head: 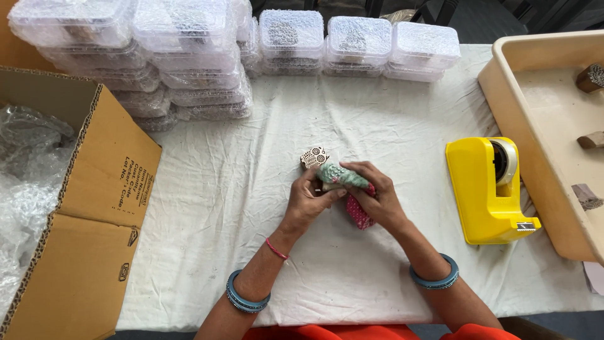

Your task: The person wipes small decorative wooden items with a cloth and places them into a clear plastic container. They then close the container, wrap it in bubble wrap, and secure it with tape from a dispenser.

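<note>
Both hands meet over the middle of the white cloth-covered table (239, 208). My left hand (308, 201) and my right hand (377, 198) together grip a small bundle of patterned cloth (343, 177), green on top. A pink dotted piece (358, 214) shows below my right palm. A small carved wooden block (314, 157) with a pierced pattern lies on the table just beyond my left fingertips, touching the cloth's far end.
A yellow tape dispenser (487, 189) stands to the right. A beige plastic tray (553, 126) with a few wooden blocks sits at the far right. Stacked clear plastic boxes (201, 56) line the back. An open cardboard box (94, 189) with bubble wrap is at the left.
</note>
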